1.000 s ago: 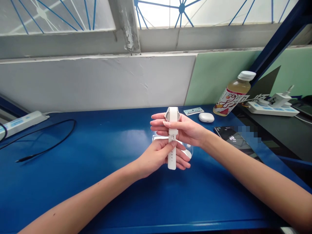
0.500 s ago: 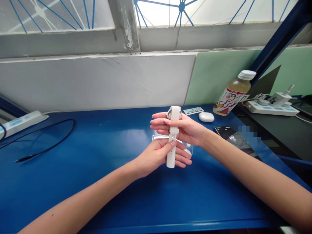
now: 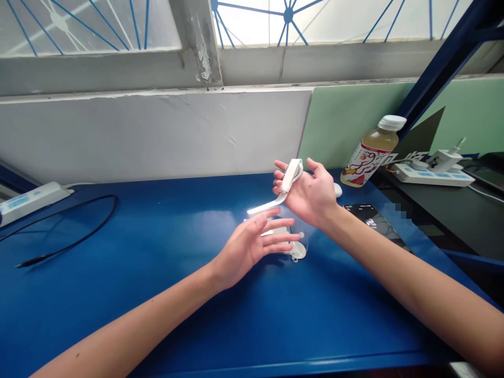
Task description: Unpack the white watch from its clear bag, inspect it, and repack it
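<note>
A white-strapped wristwatch [image 3: 290, 179] rests across the fingers of my right hand [image 3: 315, 197], which is turned palm up with the thumb held away from it. The strap's free end slants down to the left, just above my left hand [image 3: 242, 252]. That hand is open, its fingers spread and pointing right, and it holds nothing. Behind its fingers, on the blue table [image 3: 177, 315], lies a white and clear item with a round white part [image 3: 299, 250]; the fingers partly cover it, and I cannot make out what it is.
Right of my right hand are a white earbud case [image 3: 337, 190], partly hidden, a dark phone [image 3: 372, 219] and a drink bottle [image 3: 370, 157]. A white power strip [image 3: 433, 175] with plugs stands further right. At left lie another power strip [image 3: 37, 199] and a black cable [image 3: 79, 241].
My left hand has let go of the strap and spread its fingers. My right hand has turned palm up and lifted its thumb off; the watch has tilted, its strap end swinging left.
</note>
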Tool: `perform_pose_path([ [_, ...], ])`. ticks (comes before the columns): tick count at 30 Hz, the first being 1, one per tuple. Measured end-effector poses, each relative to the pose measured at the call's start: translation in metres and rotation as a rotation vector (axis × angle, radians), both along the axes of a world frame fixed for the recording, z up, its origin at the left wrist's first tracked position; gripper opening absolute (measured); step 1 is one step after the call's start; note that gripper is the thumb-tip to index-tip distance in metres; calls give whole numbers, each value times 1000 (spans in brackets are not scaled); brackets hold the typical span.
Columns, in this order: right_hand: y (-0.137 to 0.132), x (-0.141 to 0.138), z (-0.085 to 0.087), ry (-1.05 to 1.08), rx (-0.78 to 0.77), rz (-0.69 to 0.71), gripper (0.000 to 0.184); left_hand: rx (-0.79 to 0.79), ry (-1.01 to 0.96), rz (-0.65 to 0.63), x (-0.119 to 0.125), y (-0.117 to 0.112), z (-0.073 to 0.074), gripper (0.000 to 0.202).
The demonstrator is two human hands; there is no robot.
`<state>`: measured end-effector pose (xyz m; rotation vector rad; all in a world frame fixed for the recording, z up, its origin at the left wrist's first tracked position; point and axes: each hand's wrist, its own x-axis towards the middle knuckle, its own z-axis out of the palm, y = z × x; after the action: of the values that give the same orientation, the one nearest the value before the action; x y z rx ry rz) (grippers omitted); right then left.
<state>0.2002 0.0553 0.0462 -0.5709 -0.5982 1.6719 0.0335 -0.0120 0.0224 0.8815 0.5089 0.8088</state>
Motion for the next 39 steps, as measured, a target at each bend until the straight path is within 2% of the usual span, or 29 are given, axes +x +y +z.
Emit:
perform_pose_path([
  [5,-10,-8,3,-170,115,-13,13,67,68,145,2,1,7,41],
  [9,-24,-14,8,-423,326,9,24,151,139,177,1,3,8,39],
  [13,-32,-16,11,-684,478,-115,26,174,209,189,0,3,3,39],
  [15,-33,-17,10,-726,530,-153,24,173,226,183,0,2,2,35],
  [18,-31,-17,9,-684,471,-91,17,172,224,164,0,0,2,32],
  [22,-28,-15,7,-486,324,173,16,147,236,102,1,-2,1,32],
  [24,-27,-13,7,-388,292,262,16,100,226,63,1,-2,0,33],
  [27,-24,-10,7,-296,284,323,17,31,185,5,1,-1,-1,35],
  [30,-23,-8,8,-253,254,370,20,32,187,-23,2,-1,0,34],
  [34,-23,-7,9,-210,219,467,29,80,227,-13,4,-3,1,34],
  [39,-24,-7,11,-213,214,566,34,63,261,12,5,-6,0,33],
])
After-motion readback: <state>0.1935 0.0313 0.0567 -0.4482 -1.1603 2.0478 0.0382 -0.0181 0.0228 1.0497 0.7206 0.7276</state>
